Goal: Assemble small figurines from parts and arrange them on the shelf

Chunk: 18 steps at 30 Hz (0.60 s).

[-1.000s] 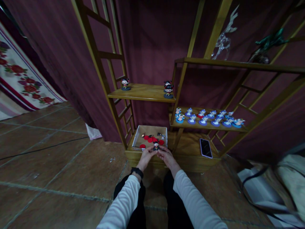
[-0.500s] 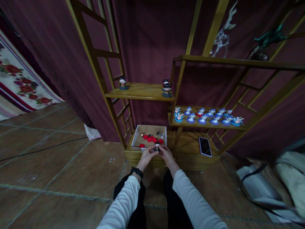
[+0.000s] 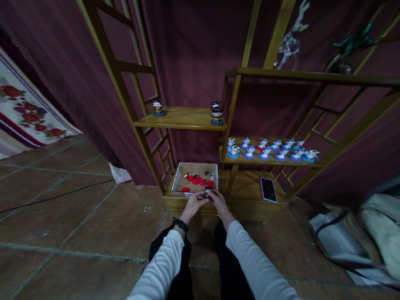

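Between my two hands is a small black-haired figurine (image 3: 207, 191) on a dark round base. My left hand (image 3: 194, 203) grips the base from the left. My right hand (image 3: 220, 201) has its fingers closed on the figurine from the right. Just beyond them stands an open white-rimmed cardboard box (image 3: 179, 171), with several red discs (image 3: 202, 182) and small figurines lying in it. On the upper left shelf (image 3: 184, 118) one similar figurine (image 3: 158, 107) stands at the left end. Two more, the nearer figurine (image 3: 216, 116) partly hiding the other, stand at the right end.
Several blue and white figurines (image 3: 265, 153) stand in rows on the right shelf. A phone (image 3: 268, 189) lies on the cabinet base below. Higher up are a clear deer ornament (image 3: 289, 43) and a green ornament (image 3: 353, 46). Bags (image 3: 340, 241) sit on the floor at the right.
The figurine in my hands has tilted and shifted slightly right, its face now less visible. The view has moved a little; the shelves and box look unchanged.
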Each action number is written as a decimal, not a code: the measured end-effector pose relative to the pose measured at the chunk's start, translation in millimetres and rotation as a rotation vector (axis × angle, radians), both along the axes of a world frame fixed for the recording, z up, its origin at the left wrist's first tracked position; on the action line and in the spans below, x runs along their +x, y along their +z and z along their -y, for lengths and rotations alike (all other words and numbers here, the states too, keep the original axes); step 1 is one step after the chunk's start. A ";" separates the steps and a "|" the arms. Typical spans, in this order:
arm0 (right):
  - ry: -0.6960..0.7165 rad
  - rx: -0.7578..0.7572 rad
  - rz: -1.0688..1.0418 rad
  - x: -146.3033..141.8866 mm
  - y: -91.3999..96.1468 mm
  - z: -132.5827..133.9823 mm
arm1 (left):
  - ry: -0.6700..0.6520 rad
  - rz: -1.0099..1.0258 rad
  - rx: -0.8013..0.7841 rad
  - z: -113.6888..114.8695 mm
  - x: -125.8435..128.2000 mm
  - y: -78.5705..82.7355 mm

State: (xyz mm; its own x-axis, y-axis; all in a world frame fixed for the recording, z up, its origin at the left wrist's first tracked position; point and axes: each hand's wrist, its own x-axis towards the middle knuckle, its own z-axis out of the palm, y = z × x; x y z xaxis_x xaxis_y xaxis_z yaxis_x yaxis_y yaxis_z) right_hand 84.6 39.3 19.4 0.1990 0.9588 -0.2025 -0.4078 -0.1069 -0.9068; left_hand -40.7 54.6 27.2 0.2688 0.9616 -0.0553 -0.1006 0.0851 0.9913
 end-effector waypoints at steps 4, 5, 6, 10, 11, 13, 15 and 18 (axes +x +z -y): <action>-0.009 -0.020 0.015 0.6 -0.7 -0.8 | -0.001 -0.007 -0.009 -0.2 -0.3 2.2; -0.014 -0.022 0.014 0.7 -0.5 -0.9 | 0.003 -0.012 -0.009 -0.3 -0.3 2.7; -0.022 -0.024 0.010 0.7 -0.1 -1.0 | 0.008 -0.016 -0.010 -0.5 -0.3 3.0; -0.054 -0.048 -0.049 0.6 3.4 -0.3 | 0.022 -0.023 -0.016 -0.9 -0.7 3.4; -0.059 -0.051 -0.072 0.5 4.6 0.1 | 0.021 -0.023 -0.018 -0.9 -0.8 3.2; -0.067 -0.049 -0.114 0.5 6.7 1.3 | 0.009 -0.011 -0.022 -1.2 -1.0 2.4; -0.068 -0.039 -0.143 0.6 7.8 2.3 | -0.002 0.012 -0.025 -1.8 -1.1 1.2; -0.075 -0.035 -0.165 1.4 7.3 3.2 | 0.007 0.023 -0.025 -2.6 -1.2 -0.5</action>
State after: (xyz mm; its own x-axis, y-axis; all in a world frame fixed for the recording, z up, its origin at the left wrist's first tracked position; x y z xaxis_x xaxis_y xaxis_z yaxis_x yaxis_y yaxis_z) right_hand 85.9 36.1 26.8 0.2305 0.9344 -0.2716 -0.5590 -0.1013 -0.8229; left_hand -41.8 57.1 26.7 0.2638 0.9618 -0.0730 -0.1238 0.1088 0.9863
